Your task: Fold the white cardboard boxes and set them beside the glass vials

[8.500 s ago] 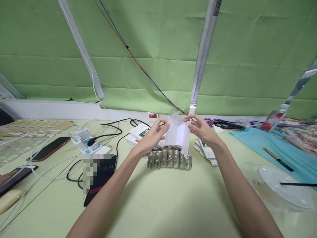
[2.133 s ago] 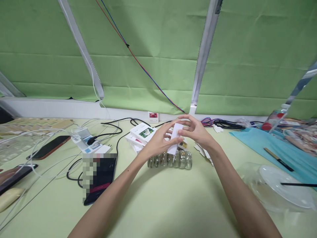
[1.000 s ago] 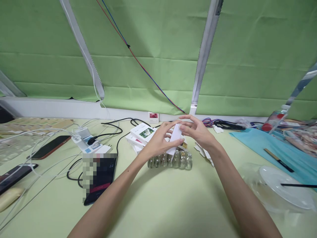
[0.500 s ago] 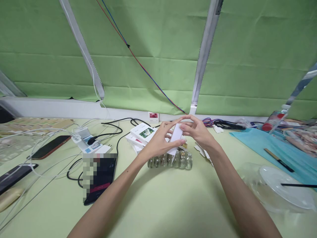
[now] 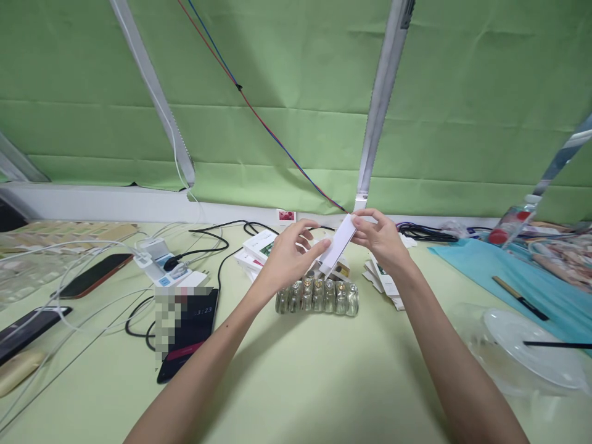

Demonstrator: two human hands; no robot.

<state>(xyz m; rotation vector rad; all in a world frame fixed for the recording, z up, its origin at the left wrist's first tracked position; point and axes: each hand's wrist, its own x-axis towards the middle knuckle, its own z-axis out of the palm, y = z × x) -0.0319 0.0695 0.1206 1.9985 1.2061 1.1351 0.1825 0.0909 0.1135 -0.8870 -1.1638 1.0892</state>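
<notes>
A narrow white carton [image 5: 340,242] is held up at a tilt above the table, its printed faces not visible. My right hand [image 5: 377,237] pinches it near its upper end between thumb and fingers. Left of it, my left hand [image 5: 293,253] has its fingers curved and spread apart, the thumb tip at the carton's edge; I cannot tell if it touches. Below stands a row of small clear glass bottles [image 5: 317,298] with gold-coloured tops. White boxes with flower pictures [image 5: 255,250] lie stacked behind my left hand. Flat white cartons [image 5: 383,280] lie beneath my right wrist.
At left are a tablet-like dark device [image 5: 189,345], phones [image 5: 95,274], a power strip [image 5: 185,277] and tangled cables. To the right are a clear tub with a white lid [image 5: 531,345], a knife [image 5: 520,298] on blue cloth [image 5: 476,265] and a bottle [image 5: 513,222].
The carton has moved up and to the right with my right hand. My left hand has shifted left and loosened from it, so more of the bottles shows.
</notes>
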